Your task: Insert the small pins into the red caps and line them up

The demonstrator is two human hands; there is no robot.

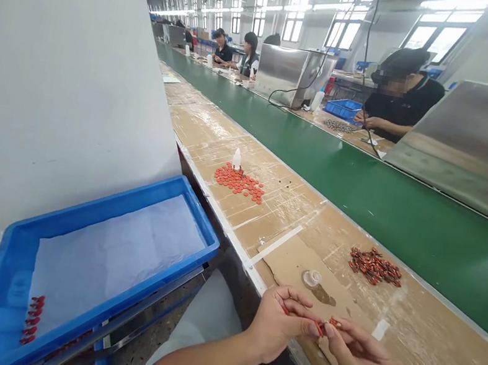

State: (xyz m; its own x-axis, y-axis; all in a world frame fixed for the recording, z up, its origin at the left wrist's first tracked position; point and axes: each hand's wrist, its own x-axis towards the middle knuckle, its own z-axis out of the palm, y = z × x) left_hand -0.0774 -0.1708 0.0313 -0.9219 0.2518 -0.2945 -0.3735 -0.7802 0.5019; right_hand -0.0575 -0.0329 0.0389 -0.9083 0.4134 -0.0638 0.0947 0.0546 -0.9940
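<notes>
My left hand (278, 324) and my right hand (361, 357) meet over the front edge of the bench. Between thumb and fingers, the left pinches a small red piece (321, 328). The right pinches a small red piece with light markings (334, 322), touching or nearly touching the first; fingers cover much of both. Just beyond the hands, a small clear cup (311, 277) stands on a cardboard sheet (286, 265) beside a wet brown stain. Farther back lies a heap of small dark red and gold pieces (375, 267).
Flat red discs (239, 180) lie spread around a white pointed bottle (237, 158). At my left, a blue tray (118, 201) holds a pale sheet and several red pieces (33, 318). A green conveyor belt (322, 165) runs behind; across it a person (403, 97) works beside metal housings.
</notes>
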